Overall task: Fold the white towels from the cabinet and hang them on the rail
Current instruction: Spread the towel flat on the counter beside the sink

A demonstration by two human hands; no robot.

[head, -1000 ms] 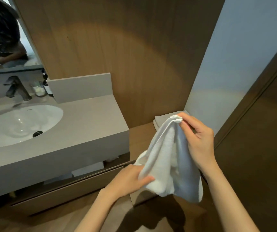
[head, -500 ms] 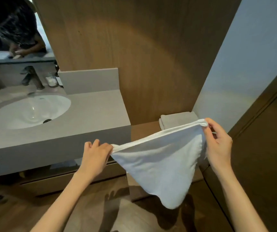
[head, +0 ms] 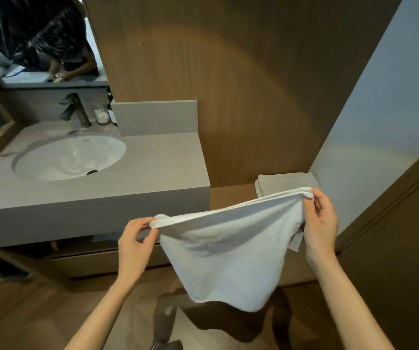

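Note:
A white towel (head: 231,251) hangs stretched between my two hands in front of the vanity, its top edge taut and its body sagging to a rounded point. My left hand (head: 135,246) pinches the towel's left corner. My right hand (head: 319,223) pinches the right corner, held a little higher. Behind the towel, a folded grey-white towel (head: 284,181) lies on a low wooden shelf (head: 231,195) in the corner. No rail is in view.
The grey vanity counter (head: 152,178) with a white basin (head: 72,157) and dark tap (head: 74,109) fills the left. Below it is a wooden drawer (head: 107,263). A wood-panelled wall (head: 228,84) stands behind, a pale wall (head: 380,122) and a dark door (head: 405,248) at right.
A second ago my hands held the towel bunched together. My left hand took a corner and drew it leftwards, spreading the towel wide. The view has shifted right and nearer.

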